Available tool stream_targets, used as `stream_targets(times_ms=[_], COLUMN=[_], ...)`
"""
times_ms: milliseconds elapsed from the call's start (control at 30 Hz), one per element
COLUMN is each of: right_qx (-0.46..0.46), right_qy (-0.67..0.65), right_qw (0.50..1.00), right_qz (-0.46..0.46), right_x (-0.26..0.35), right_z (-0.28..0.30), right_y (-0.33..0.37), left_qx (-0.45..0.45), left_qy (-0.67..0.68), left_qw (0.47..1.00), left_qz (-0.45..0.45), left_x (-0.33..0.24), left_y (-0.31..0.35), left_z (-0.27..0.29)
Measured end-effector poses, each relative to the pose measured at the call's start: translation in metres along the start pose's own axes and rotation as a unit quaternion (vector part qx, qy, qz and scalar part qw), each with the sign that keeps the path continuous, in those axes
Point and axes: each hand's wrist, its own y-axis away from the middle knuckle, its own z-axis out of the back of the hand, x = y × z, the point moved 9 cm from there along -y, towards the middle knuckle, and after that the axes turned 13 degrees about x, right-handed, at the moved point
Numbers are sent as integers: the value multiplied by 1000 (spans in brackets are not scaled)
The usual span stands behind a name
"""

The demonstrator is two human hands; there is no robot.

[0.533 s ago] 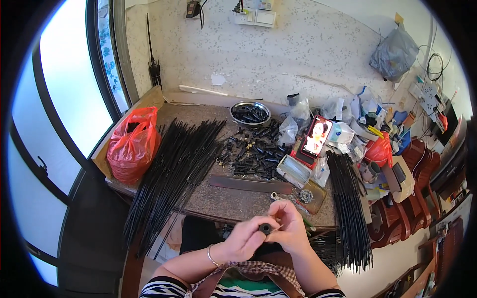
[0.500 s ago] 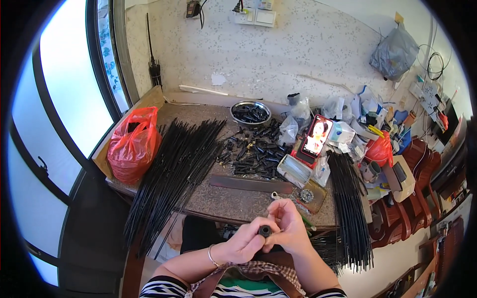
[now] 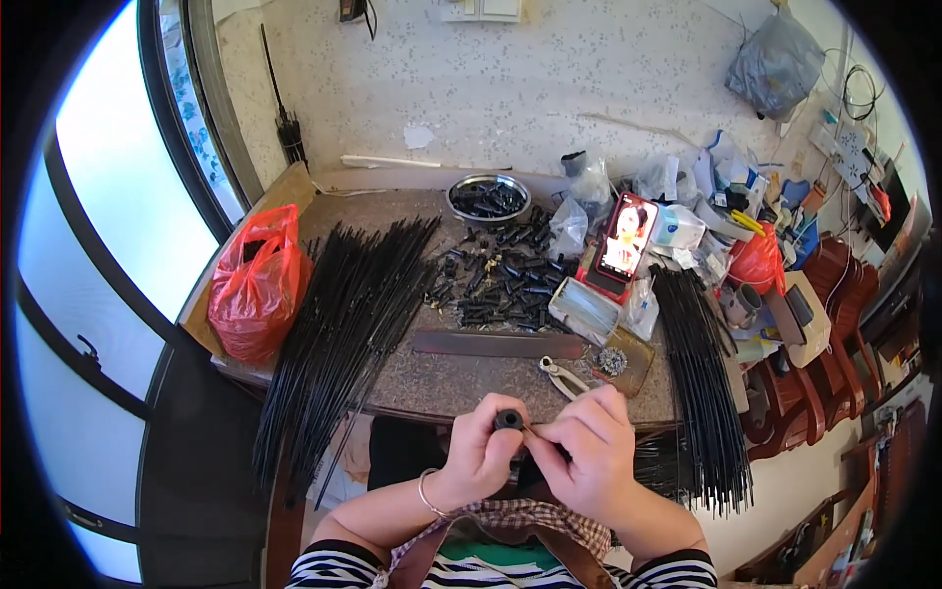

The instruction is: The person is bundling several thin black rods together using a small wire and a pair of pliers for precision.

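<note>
- Black hollow cylindrical piece (image 3: 508,420): raised at the near side of the table, its round open end facing up; it is gripped in the left hand.
- Left hand (image 3: 478,444): fingers and thumb curled closely around the black piece, a pale bangle (image 3: 426,494) at the wrist.
- Right hand (image 3: 592,442): just right of the left one, fingers bent and narrowed on a thin brownish strip (image 3: 530,429) that points toward the black piece; whether the two touch cannot be told.
- Speckled brown tabletop (image 3: 456,381): beyond both hands.
- Metal pliers with pale handles (image 3: 561,375): on the table, just beyond the right hand.
- Long flat dark bar (image 3: 498,344): lying crosswise, left of the pliers.
- Loose heap of small black cylindrical parts (image 3: 505,290): beyond the bar, with a round shiny metal bowl (image 3: 488,180) of similar parts at its far side.
- Large spread of thin black rods (image 3: 343,324): at the left, beside a knotted red plastic bag (image 3: 253,299).
- Narrower bundle of black rods (image 3: 695,378): at the right, overhanging the near edge.
- Lit phone in a red frame (image 3: 628,236): propped to the right of the heap, behind a clear rectangular box (image 3: 586,309).
</note>
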Motion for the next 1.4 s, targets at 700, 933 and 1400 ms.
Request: stream_targets(times_ms=[700,933,1400], right_qx=[217,109,325], right_qy=[-120,31,-683], right_qw=[932,993,608], right_qz=[-265,-20,-242], right_x=[-121,-26,-38], right_z=[-83,-7,-98], right_y=[117,44,85], left_qx=[145,-12,18], left_qy=[131,66,79], left_qw=[979,998,997], left_qz=[63,16,5], left_x=[21,9,-12], left_y=[-19,-20,-18], left_z=[3,49,38])
